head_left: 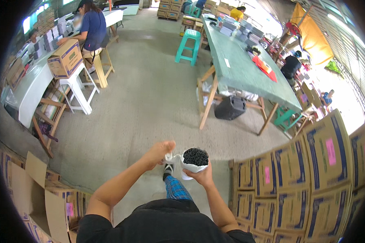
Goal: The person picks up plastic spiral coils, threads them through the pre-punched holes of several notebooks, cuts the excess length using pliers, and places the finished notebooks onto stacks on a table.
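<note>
My right hand is wrapped around a white wrapped bundle, held upright in front of me. Black, curly coil-like pieces fill its top; their exact kind I cannot make out. To the left, my left hand is closed at about the same height. A thin white strip runs from its fingers to the rim of the bundle. Below the left hand, one of my feet in a strapped sandal shows on the concrete floor.
Stacked cartons stand close on my right, and an open carton on my left. Ahead are a long green table, a teal stool and a black container. A person sits at the left table, near a carton on a white stool.
</note>
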`<state>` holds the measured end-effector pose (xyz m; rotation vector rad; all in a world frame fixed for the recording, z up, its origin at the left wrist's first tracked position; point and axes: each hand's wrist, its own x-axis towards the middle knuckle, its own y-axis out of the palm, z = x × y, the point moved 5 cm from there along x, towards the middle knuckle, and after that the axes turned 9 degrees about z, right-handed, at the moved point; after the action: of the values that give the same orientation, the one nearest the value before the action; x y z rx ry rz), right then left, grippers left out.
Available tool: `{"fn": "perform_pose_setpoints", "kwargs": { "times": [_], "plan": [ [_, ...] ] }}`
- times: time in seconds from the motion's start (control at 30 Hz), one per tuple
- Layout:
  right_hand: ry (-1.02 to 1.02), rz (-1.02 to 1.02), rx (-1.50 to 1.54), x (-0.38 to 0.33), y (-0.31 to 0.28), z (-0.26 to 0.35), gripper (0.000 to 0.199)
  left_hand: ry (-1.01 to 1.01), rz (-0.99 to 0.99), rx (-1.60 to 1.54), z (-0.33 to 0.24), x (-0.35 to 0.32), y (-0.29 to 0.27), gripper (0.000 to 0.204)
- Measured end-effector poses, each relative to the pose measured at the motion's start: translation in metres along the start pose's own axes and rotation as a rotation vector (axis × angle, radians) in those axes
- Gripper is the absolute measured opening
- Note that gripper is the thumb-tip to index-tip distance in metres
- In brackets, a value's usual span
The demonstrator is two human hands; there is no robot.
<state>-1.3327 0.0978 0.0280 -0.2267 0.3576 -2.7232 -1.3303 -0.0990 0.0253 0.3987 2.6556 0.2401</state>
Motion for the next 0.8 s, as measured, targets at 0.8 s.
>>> {"fn": "perform_pose_setpoints", "kwargs": {
  "times": [0.8],
  "plan": [
    [-0.57, 0.421, -0.337, 0.893, 0.014, -0.021, 0.064, 0.509, 0.214, -0.067, -0.318, 0.615, -0.451, 0.043]
  ]
}}
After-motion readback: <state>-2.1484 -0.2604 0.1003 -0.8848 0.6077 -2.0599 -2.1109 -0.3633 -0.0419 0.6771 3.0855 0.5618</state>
